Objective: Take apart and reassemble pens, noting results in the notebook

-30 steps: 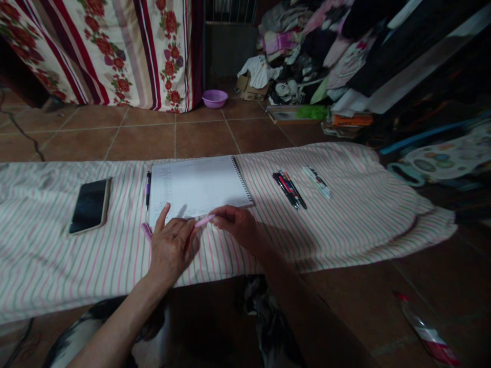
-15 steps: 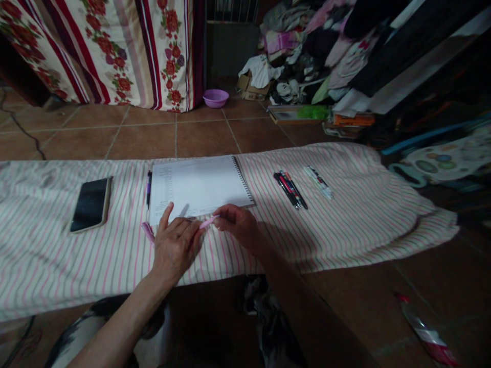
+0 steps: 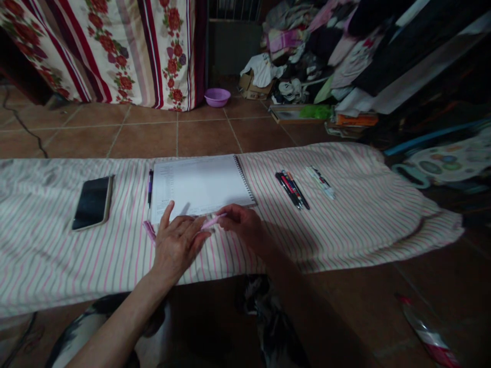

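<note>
A slim pink pen (image 3: 213, 222) slants between my two hands, just in front of the notebook's near edge. My right hand (image 3: 243, 225) pinches its right end. The pen's left end lies between the thumb and fingers of my left hand (image 3: 178, 237), whose other thumb-like digit sticks up; part of the grip is hidden. A spiral notebook (image 3: 201, 184) lies open at a pale page beyond both hands. Left of my left hand rests a pink piece (image 3: 149, 231), perhaps a pen part. A purple and black pen (image 3: 150, 188) lies along the notebook's left edge.
A phone (image 3: 92, 203) lies at the left on the striped cloth (image 3: 356, 214). To the right of the notebook are several dark and red pens (image 3: 292, 189) and some white pens (image 3: 321, 182). A purple basin (image 3: 217, 97) and a bottle (image 3: 427, 329) are on the tiled floor.
My right hand has shifted slightly right with the pink pen. My left thumb has moved a little away from the fingertips. The whole view has drifted slightly.
</note>
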Motion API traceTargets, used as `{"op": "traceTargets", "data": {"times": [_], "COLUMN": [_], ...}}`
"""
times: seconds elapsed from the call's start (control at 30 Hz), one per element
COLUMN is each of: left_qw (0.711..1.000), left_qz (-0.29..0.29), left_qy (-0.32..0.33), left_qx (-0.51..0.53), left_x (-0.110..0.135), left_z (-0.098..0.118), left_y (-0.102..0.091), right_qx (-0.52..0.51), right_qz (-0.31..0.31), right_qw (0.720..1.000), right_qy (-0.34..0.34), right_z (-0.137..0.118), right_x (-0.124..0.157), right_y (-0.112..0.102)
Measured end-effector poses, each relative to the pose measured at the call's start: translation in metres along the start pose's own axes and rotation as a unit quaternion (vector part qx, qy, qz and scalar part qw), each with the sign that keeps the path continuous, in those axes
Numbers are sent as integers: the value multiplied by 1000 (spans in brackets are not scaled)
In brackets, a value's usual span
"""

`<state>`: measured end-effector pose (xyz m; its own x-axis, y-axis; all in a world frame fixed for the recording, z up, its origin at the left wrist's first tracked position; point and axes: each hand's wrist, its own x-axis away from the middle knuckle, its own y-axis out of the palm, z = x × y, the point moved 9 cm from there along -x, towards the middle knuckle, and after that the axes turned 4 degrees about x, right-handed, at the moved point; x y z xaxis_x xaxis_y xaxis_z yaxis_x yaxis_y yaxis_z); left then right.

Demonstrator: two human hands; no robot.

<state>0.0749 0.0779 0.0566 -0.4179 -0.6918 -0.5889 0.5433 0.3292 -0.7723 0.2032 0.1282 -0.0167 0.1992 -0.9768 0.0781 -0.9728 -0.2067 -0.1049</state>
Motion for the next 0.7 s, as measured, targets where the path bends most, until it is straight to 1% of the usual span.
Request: {"op": "traceTargets", "data": {"times": [0.17,0.33,0.57,0.7], "left_qw": [1000,1000,1000,1000], "left_qz": [1,4,7,-3], "left_qy": [-7,-12,-19,-17], "left_qx": [-1,-4,3,4], "left_x": [1,2,2,5], "left_z": [-4,-7,-10,-11], "left_y": [-3,-5,-6,-4], "right_qx": [4,14,24,26], "right_qz": [14,13,31,39], "right_qw": [1000,1000,996,996], "right_qy": [17,25,77,76], "right_z": [5,4,2,3], "right_x": [-1,0,3,3], "right_y": [-7,-9,-19,-23]}}
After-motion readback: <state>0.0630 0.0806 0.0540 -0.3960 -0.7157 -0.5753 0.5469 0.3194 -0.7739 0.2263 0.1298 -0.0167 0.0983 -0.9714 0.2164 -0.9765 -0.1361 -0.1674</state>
